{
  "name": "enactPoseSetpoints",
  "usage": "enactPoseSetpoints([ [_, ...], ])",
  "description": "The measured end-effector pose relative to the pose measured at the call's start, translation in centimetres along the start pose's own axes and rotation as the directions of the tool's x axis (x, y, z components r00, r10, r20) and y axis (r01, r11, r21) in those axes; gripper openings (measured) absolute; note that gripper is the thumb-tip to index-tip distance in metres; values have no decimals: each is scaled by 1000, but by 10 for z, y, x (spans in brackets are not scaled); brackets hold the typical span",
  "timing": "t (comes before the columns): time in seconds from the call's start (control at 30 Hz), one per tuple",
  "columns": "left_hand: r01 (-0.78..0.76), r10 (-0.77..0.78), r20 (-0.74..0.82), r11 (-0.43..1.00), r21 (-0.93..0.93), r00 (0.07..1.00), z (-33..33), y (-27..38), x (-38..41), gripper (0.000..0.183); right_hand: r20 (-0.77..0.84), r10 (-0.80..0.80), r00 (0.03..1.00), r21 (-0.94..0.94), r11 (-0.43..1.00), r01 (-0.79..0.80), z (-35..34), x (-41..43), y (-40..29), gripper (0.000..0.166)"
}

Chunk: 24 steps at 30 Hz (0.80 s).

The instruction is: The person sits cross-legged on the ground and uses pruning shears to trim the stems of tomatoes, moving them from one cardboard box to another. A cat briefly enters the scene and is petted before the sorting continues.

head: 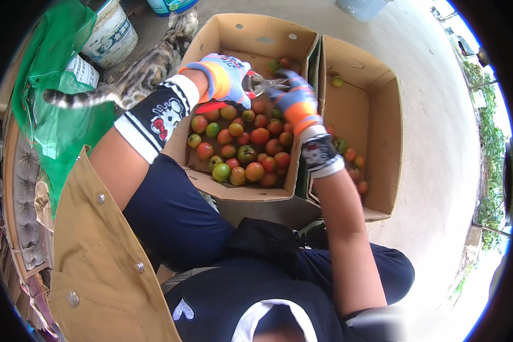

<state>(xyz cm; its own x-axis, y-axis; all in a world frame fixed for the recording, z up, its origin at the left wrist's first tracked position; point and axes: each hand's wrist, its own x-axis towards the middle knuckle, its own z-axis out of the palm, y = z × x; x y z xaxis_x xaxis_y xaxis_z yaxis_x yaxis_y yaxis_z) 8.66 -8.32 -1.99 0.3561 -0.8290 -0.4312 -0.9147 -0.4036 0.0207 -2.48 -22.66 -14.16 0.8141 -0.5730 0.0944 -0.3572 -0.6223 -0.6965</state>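
Observation:
My left hand [226, 81], in a blue and orange work glove, grips red-handled pruning shears [261, 84]. Their metal blades point right, over a cardboard box [233, 193] of red and green tomatoes [260, 136]. At the blade tips is my right hand [298, 102], gloved alike; its fingers are blurred, and I cannot tell whether anything sits between them. A few tomatoes [275, 65] lie beyond the blades, towards the far side of the box. Below the right wrist, a second cardboard box [380, 111] holds several tomatoes [349, 154], partly hidden by my forearm.
A tabby cat [154, 68] stands against the left box. Behind it are a dirty white bucket [113, 38] and green mesh [47, 98]. A translucent container [361, 9] stands at the far side of the concrete floor [431, 115].

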Motion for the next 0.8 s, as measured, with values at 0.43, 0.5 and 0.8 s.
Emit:
enactPoseSetpoints([
  [0.43,15,-14,15,998,-68,1000,9,-20,0,67,-354,502,789,88,858,-507,-10,-86,236,58],
  [0.5,44,-42,14,996,-84,999,14,-31,-7,67,-202,533,822,-218,794,-568,6,-101,207,61],
  [0.8,40,-30,81,992,-118,996,13,-26,2,69,65,457,887,-658,688,-307,3,-103,165,58],
])
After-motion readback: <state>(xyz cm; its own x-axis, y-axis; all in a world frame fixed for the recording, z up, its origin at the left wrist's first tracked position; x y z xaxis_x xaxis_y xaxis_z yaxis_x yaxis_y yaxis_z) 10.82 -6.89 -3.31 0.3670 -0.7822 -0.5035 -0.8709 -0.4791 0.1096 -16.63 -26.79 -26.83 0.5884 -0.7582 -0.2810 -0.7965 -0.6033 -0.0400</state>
